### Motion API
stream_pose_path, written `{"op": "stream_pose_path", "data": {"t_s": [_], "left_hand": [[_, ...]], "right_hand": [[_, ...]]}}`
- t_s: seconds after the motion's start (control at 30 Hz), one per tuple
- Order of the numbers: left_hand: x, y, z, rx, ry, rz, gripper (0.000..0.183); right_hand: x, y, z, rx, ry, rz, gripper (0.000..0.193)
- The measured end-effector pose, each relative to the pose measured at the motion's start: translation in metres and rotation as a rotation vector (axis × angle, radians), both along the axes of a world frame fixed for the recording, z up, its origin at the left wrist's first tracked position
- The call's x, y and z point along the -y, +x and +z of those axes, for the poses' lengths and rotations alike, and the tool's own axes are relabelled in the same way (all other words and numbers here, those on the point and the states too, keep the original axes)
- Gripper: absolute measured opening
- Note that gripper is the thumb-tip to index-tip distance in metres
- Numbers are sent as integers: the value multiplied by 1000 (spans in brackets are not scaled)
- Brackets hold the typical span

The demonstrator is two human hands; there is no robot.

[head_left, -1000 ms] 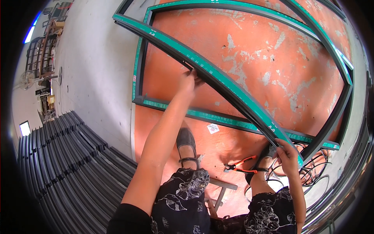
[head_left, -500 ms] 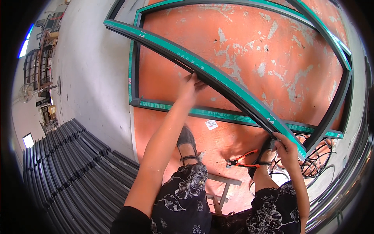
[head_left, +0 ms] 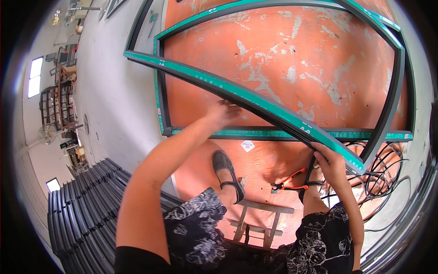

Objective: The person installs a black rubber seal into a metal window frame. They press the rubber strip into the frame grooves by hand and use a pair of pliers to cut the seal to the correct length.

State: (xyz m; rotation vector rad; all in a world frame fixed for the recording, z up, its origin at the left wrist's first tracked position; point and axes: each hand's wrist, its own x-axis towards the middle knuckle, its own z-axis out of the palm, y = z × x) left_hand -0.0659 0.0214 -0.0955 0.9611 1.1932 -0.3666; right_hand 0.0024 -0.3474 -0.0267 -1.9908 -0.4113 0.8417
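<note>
Grn/blk frame (head_left: 270, 108), patchy org/gry floor (head_left: 324, 86), blk trousers (head_left: 315, 249) w/ wht florals

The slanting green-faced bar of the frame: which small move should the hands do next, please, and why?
I would perhaps settle the left hand against the near edge of the slanting bar. That hand is beside this edge, but blurred, so its contact is unclear; the right hand is at the same edge, near the bar's lower right end.
</note>
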Motion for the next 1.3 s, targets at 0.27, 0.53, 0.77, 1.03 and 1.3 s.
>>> {"op": "stream_pose_path", "data": {"t_s": [0.27, 0.53, 0.77, 1.03, 1.3], "left_hand": [[18, 3, -14, 184, -38, 671, 17], [14, 16, -39, 302, -31, 807, 26], [43, 17, -24, 212, 9, 725, 24], [38, 18, -26, 187, 59, 674, 22], [59, 18, -17, 224, 32, 692, 21]], "right_hand": [[11, -3, -14, 2, 20, 40, 24], [15, -16, -29, 43, 47, 79, 26], [16, -14, -27, 15, 45, 1, 25], [15, -16, -27, -6, 11, -60, 23], [16, -21, -36, 368, -211, 125, 22]]}}
